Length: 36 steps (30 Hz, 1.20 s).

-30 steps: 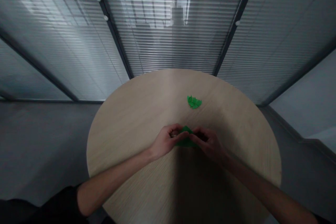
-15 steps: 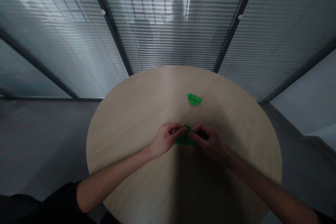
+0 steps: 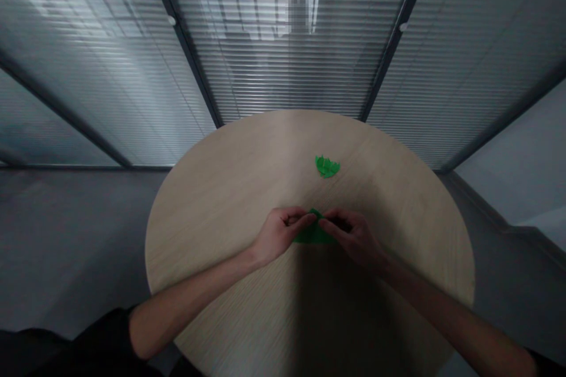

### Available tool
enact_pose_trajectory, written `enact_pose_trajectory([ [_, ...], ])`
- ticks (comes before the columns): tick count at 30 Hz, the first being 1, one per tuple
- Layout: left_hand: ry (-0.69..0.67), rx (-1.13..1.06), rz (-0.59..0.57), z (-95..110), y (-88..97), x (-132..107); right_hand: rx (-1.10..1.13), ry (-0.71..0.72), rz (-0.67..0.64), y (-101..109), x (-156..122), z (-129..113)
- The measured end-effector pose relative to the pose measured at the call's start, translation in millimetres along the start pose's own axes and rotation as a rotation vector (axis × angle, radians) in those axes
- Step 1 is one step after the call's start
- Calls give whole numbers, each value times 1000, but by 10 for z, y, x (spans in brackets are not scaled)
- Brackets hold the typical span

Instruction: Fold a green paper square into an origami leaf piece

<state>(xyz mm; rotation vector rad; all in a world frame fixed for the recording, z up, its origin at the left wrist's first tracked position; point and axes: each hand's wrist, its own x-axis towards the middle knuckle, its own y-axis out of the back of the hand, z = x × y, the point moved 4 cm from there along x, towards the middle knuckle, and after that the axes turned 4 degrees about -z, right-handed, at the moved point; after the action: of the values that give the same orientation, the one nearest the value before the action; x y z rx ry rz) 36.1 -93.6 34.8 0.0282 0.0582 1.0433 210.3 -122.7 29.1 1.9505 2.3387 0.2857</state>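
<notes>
A folded green sheet [image 3: 313, 235], paper or thin cloth, lies on the round pale wood table [image 3: 230, 212], its upper part held between my hands. My left hand [image 3: 280, 233] pinches its left side with thumb and fingers. My right hand [image 3: 352, 237] grips its right side, and the fingertips of both hands nearly meet at its raised top corner. Farther across the table, a small crumpled green piece [image 3: 327, 166] with a jagged edge lies apart from both hands.
The round table's far edge curves close to a glass partition [image 3: 287, 70] with horizontal blinds and dark metal frames. Grey floor [image 3: 66, 235] lies beyond the table on both sides. A dark shadow falls across the table below my hands.
My fingertips have closed in slightly around the green sheet's top corner. The view has tilted a little, and the small green piece has stayed in place on the table.
</notes>
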Motion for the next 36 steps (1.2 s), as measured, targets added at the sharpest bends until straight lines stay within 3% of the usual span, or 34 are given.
enact_pose_trajectory([
  [14, 23, -11, -27, -11, -6, -9, 41, -12, 12, -10, -22, 21],
  [36, 17, -87, 70, -7, 34, 13, 31, -34, 14, 32, -46, -13],
])
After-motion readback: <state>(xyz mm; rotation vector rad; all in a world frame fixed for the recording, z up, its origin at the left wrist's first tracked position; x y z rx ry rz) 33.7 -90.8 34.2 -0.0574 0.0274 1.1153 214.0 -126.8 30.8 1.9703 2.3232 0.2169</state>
